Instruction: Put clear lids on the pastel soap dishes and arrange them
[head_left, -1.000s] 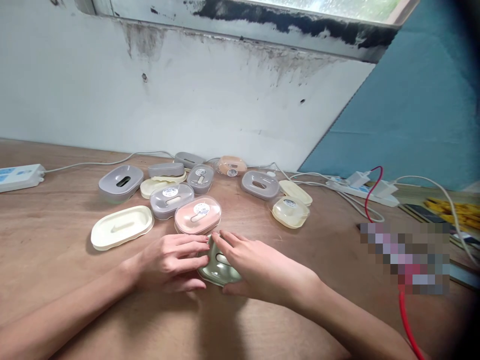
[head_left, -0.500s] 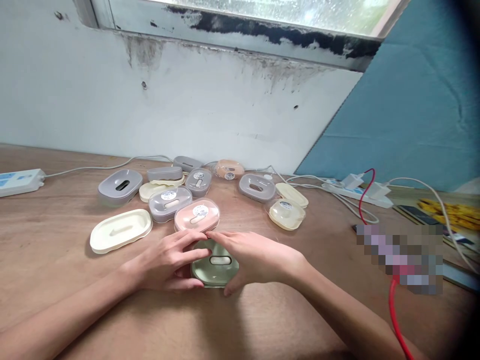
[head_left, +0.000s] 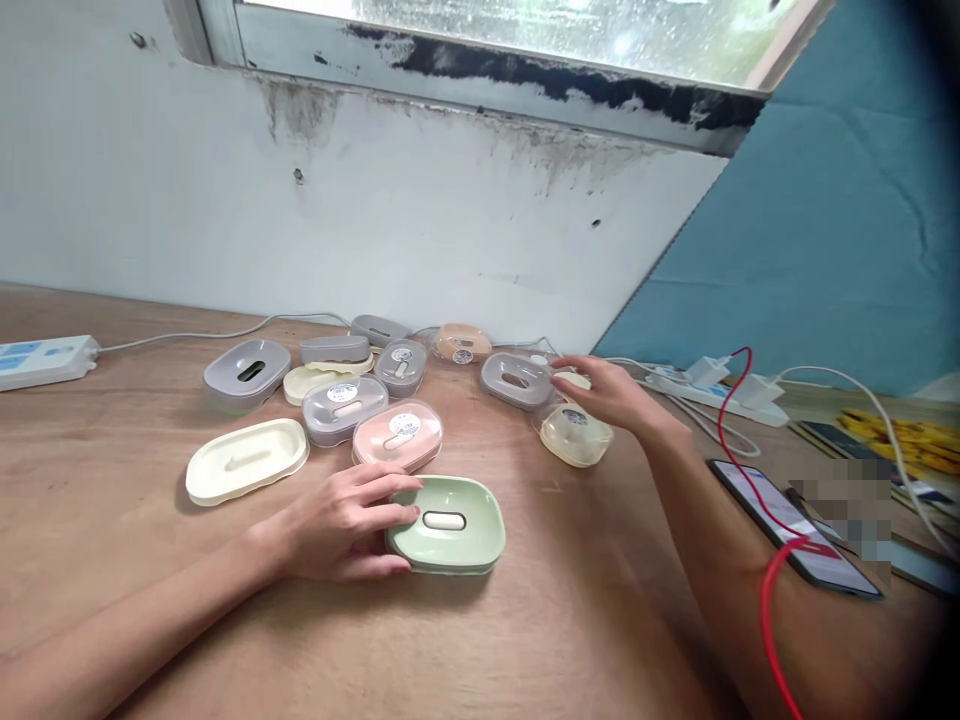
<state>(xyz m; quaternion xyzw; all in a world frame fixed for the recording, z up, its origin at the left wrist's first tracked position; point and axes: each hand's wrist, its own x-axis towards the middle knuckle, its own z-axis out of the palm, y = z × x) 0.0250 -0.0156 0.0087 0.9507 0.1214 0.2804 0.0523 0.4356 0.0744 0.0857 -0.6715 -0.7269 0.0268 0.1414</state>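
A pale green oval dish (head_left: 465,545) with a white slotted insert lies near the front middle of the wooden table. My left hand (head_left: 349,525) rests its spread fingers on the dish's left side. Farther back on the right, my right hand (head_left: 600,388) reaches with fingers apart over a cream oval piece (head_left: 574,381), between a grey dish (head_left: 517,380) and a cream dish under a clear cover (head_left: 576,436). Whether its fingertips touch the cream piece is unclear. Just behind the green dish sits a pink covered dish (head_left: 397,437).
Several grey dishes (head_left: 247,372) and a cream lid (head_left: 246,462) lie at the left and back. An orange covered dish (head_left: 463,344) is near the wall. Phone (head_left: 795,530), red cable (head_left: 772,610) and power strips (head_left: 45,362) lie at the sides.
My right hand has left the green dish and moved back and right to the cream pieces, uncovering the dish's right side. My left hand stays at the dish.
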